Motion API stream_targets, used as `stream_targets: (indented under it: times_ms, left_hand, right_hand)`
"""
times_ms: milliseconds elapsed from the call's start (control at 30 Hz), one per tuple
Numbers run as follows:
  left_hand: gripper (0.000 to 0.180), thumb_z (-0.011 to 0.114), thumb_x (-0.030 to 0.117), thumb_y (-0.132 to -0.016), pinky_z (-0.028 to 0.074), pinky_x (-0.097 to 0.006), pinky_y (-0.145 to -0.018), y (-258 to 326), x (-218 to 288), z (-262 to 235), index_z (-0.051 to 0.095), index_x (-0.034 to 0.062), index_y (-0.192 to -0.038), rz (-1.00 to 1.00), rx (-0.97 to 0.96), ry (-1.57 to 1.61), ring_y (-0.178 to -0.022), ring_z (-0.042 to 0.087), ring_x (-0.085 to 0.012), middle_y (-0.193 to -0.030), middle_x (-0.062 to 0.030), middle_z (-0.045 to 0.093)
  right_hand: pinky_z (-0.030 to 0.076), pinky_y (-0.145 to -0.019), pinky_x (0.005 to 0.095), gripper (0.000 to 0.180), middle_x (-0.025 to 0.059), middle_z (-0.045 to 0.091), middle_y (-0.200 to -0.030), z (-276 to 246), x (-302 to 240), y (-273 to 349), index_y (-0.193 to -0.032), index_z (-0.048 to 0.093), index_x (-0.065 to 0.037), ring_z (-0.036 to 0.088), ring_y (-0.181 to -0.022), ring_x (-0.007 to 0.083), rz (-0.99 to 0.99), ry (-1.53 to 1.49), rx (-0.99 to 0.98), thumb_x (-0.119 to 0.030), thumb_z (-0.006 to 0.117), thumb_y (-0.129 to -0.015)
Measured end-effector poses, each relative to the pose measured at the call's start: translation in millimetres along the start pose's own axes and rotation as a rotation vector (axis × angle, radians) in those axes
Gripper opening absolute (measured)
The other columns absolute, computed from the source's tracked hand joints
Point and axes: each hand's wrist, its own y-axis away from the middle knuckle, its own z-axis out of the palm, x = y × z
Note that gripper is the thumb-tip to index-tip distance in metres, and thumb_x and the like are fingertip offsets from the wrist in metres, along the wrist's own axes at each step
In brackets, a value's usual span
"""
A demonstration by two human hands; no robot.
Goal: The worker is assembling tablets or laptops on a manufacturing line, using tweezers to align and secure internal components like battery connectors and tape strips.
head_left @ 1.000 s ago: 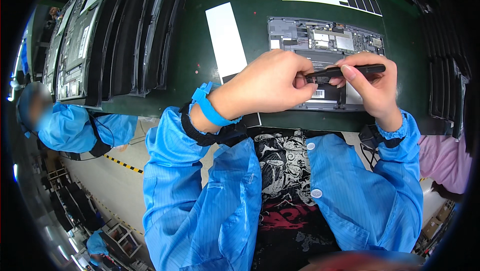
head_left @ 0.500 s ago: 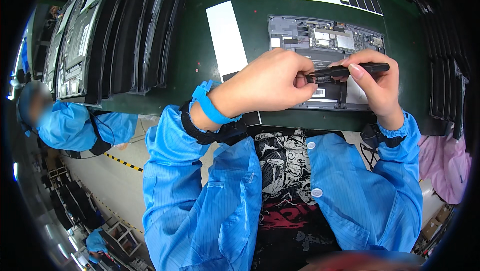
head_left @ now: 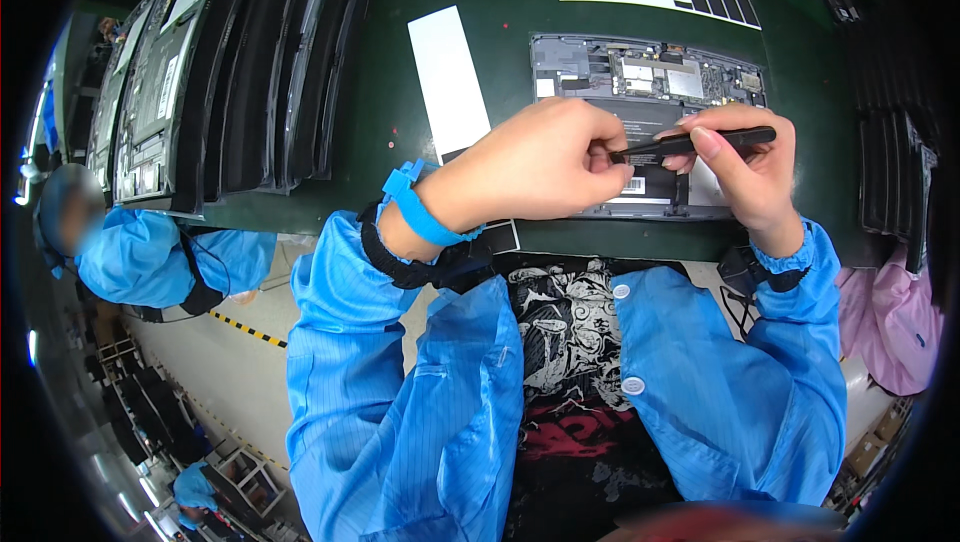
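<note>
Lying between right-hand fingers [head_left: 748,115], a black tool [head_left: 655,146]

A slim black tweezer-like tool [head_left: 652,146] points leftward above a grey laptop base [head_left: 648,120] lying flat, its circuitry exposed.

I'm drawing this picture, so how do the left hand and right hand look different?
The left hand has a blue strap around its wrist; none shows on the right hand. The right hand holds a black tool, while the left hand's fingers are curled near the tool's tip. Both hands are bare, with fingers over the open laptop.
</note>
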Motion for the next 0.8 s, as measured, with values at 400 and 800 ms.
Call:
stream_targets:
  times_ms: [400, 800]
  left_hand:
    - [0.023, 0.067, 0.021, -0.085, 0.040, -0.022, -0.053, -5, -6, -16, 0.063, -0.0019, -0.082, -0.264, -0.163, 0.433, -0.060, 0.052, -0.0071, -0.065, -0.0010, 0.058]
    - [0.052, 0.067, 0.018, -0.078, 0.041, -0.041, -0.099, 5, -18, 4, 0.051, 0.0033, -0.125, 0.330, 0.055, -0.521, -0.123, 0.046, -0.0321, -0.132, -0.0156, 0.048]
  right_hand:
    - [0.056, -0.069, 0.0309, 0.021, 0.0175, 0.065, -0.097, -4, 10, -10, -0.103, 0.061, 0.008, 0.068, -0.079, 0.0244, -0.052, -0.200, 0.204, -0.010, 0.058, -0.091]
    - [0.054, -0.079, 0.0271, 0.027, 0.0143, 0.065, -0.096, -10, 27, -40, -0.108, 0.059, 0.007, 0.066, -0.087, 0.0189, 0.250, -0.225, 0.333, -0.014, 0.060, -0.091]
